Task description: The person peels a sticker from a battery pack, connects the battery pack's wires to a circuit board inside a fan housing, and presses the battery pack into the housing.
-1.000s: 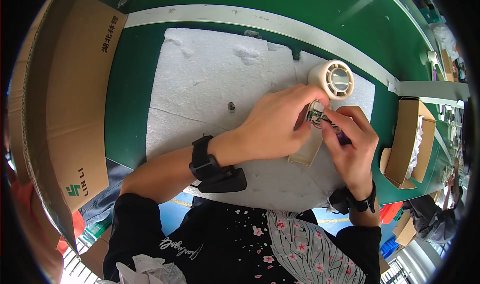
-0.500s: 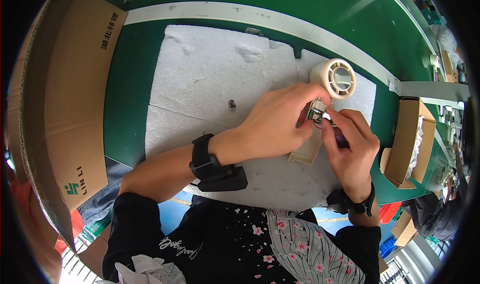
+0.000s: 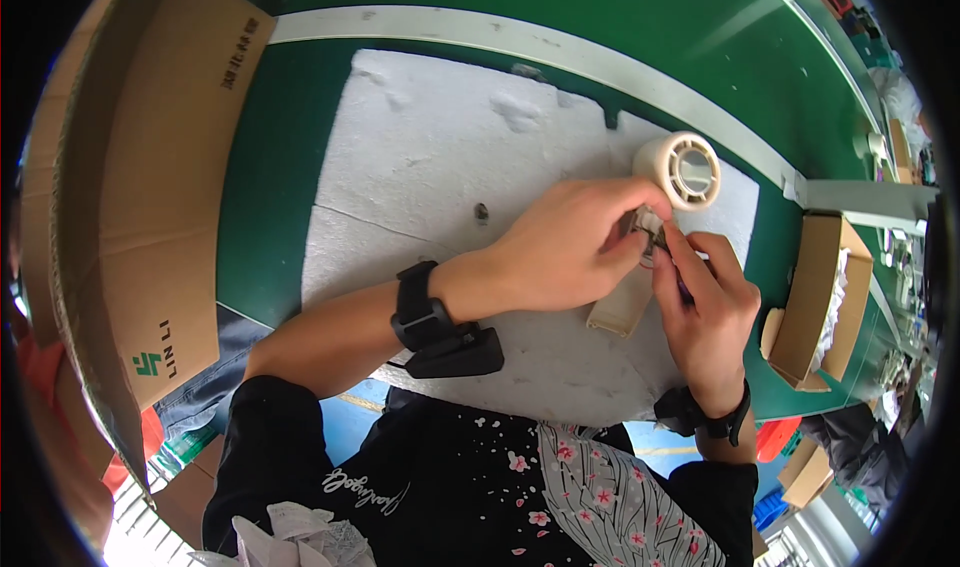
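Observation:
A cream handheld fan (image 3: 655, 159) with a round slotted head lies on the white foam sheet (image 3: 420, 147). Its handle (image 3: 622, 309) points toward me, and small electronic parts (image 3: 648, 222) show in the opened section below the head. My left hand (image 3: 560, 245) is closed around that section, thumb and forefinger on either side of it. From the right, my right hand (image 3: 708, 317) is pinched at the same parts, its fingertips touching them. Something purple shows between its curled fingers; its kind is hidden. The fingers cover much of the opening.
A tall cardboard box (image 3: 170, 197) stands at the left. To the right, a small open carton (image 3: 815, 307) holds white material. A small dark piece (image 3: 482, 211) lies on the foam. Behind it, a pale metal strip (image 3: 500, 35) crosses the green table (image 3: 270, 167).
The whole view has shifted a little, moving the scene slightly to the right. My right fingertips have closed in over the electronic parts, which are now more covered. My left hand keeps its hold.

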A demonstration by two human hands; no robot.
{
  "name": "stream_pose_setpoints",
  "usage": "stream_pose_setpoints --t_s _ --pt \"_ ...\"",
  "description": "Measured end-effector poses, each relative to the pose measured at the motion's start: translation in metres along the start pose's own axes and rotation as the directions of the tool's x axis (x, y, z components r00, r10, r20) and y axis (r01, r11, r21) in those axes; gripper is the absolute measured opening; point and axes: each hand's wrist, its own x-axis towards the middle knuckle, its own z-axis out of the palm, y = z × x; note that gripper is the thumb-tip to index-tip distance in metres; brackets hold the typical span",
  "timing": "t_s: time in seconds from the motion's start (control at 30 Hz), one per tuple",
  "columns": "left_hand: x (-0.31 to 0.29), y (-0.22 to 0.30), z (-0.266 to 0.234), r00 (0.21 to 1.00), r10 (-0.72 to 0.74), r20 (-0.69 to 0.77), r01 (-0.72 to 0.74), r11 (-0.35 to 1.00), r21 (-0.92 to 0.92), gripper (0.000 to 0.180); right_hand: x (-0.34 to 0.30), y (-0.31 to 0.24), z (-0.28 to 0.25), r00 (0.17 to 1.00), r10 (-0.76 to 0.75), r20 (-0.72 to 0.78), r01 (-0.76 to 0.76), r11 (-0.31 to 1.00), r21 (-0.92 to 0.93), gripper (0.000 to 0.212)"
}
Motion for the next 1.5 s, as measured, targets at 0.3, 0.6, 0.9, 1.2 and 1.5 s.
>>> stream_pose_setpoints --t_s 0.3,0.6,0.9,1.2,1.5 --pt "0.007 -0.008 0.011 0.967 0.229 -0.115 -0.238 0.969 -0.072 0.016 -0.01 0.0 -0.008 0.997 -0.033 0.075 0.027 0.996 0.08 0.042" --pt "-0.003 0.002 -0.004 0.973 0.23 -0.025 -0.231 0.968 -0.099 0.02 -0.006 0.0 -0.001 0.998 0.056 0.003 -0.056 0.984 0.172 0.023" --pt "0.002 -0.008 0.004 0.952 0.306 0.0 -0.306 0.951 0.048 0.023 -0.006 0.02 -0.001 0.967 0.13 0.219 -0.186 0.947 0.261 0.024" --pt "0.006 -0.012 0.003 0.947 0.302 -0.112 -0.299 0.953 0.047 0.019 -0.009 0.026 -0.018 0.868 0.17 0.466 -0.449 0.67 0.591 0.054" --pt "0.002 -0.005 -0.022 0.985 0.17 -0.016 -0.17 0.985 -0.037 0.033 0.003 0.022 -0.025 0.678 0.029 0.734 -0.727 0.174 0.665 0.099"
